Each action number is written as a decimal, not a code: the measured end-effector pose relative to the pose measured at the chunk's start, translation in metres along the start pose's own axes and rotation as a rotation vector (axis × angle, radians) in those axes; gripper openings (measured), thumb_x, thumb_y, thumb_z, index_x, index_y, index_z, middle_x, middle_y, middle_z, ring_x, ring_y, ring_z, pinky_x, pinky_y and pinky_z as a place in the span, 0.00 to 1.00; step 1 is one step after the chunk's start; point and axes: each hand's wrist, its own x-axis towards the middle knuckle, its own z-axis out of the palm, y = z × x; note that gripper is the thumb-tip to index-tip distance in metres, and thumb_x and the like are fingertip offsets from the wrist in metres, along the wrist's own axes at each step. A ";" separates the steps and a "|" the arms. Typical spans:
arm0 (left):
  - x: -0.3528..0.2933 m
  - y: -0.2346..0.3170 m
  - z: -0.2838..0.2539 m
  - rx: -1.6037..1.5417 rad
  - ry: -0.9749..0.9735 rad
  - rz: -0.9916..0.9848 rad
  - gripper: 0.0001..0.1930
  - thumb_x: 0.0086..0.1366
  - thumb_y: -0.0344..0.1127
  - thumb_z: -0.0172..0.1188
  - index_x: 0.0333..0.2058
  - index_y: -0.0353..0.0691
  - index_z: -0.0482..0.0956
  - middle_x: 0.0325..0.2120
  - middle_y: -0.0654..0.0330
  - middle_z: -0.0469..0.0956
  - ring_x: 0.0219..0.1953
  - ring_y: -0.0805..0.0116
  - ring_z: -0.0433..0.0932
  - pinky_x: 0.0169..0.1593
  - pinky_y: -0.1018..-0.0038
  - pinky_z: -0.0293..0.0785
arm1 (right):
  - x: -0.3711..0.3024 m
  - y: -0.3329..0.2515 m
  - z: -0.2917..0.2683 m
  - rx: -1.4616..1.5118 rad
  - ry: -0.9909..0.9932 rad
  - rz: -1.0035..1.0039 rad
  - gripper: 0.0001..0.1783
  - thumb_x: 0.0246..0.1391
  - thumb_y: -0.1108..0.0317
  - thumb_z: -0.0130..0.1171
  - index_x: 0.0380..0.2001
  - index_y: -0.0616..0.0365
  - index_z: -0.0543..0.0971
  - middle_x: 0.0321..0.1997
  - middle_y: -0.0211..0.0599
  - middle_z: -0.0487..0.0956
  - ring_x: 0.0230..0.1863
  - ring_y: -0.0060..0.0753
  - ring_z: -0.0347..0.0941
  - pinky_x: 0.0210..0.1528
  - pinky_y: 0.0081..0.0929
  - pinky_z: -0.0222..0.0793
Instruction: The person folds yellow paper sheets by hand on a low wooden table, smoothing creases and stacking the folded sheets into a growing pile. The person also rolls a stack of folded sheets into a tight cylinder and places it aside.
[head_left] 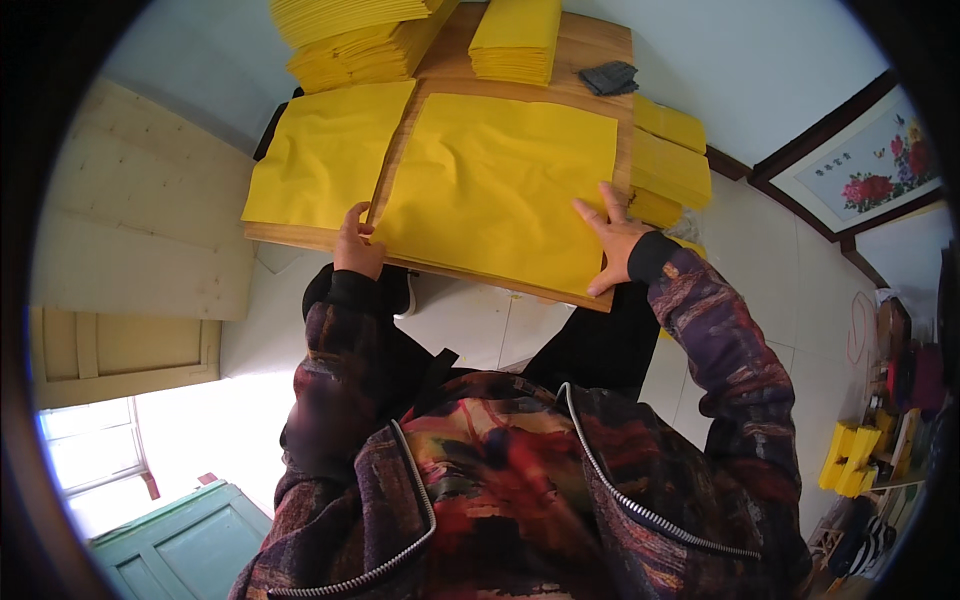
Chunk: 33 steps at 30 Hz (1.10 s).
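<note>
A large yellow sheet (490, 190), soft and slightly rumpled like cloth or felt, lies flat on a wooden board (580, 45). My left hand (358, 248) has its fingers curled at the near left corner of this sheet, seemingly pinching its edge. With fingers spread, my right hand (615, 245) rests on the sheet's near right edge. To the left, a second yellow sheet (320, 155) lies beside the first, a narrow strip of wood showing between them. My left fingertips are close to its near right corner.
Tall stacks of folded yellow sheets (365, 50) and another yellow stack (515, 40) stand at the board's far side. A crumpled grey cloth (608, 77) lies far right. More yellow bundles (670, 165) sit beyond the right edge. A framed flower picture (870, 165) leans at right.
</note>
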 end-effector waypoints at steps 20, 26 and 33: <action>-0.064 0.079 0.030 0.644 -0.158 0.006 0.58 0.48 0.71 0.63 0.69 0.43 0.47 0.69 0.40 0.41 0.71 0.42 0.40 0.67 0.43 0.39 | -0.007 -0.027 0.005 0.004 0.015 0.155 0.73 0.26 0.45 0.78 0.71 0.31 0.39 0.76 0.48 0.26 0.63 0.73 0.60 0.62 0.49 0.64; -0.055 0.083 0.023 0.694 -0.246 -0.108 0.58 0.48 0.74 0.59 0.68 0.43 0.49 0.69 0.40 0.43 0.71 0.42 0.39 0.67 0.42 0.40 | -0.009 -0.027 0.002 -0.003 -0.004 0.151 0.74 0.27 0.43 0.77 0.71 0.32 0.38 0.76 0.49 0.25 0.61 0.71 0.63 0.60 0.48 0.66; -0.052 0.084 0.022 0.737 -0.226 -0.195 0.59 0.46 0.75 0.60 0.68 0.43 0.49 0.69 0.43 0.45 0.71 0.43 0.43 0.67 0.41 0.40 | -0.008 -0.023 0.006 0.017 0.028 0.127 0.74 0.25 0.42 0.78 0.71 0.33 0.39 0.75 0.52 0.27 0.60 0.72 0.64 0.59 0.47 0.67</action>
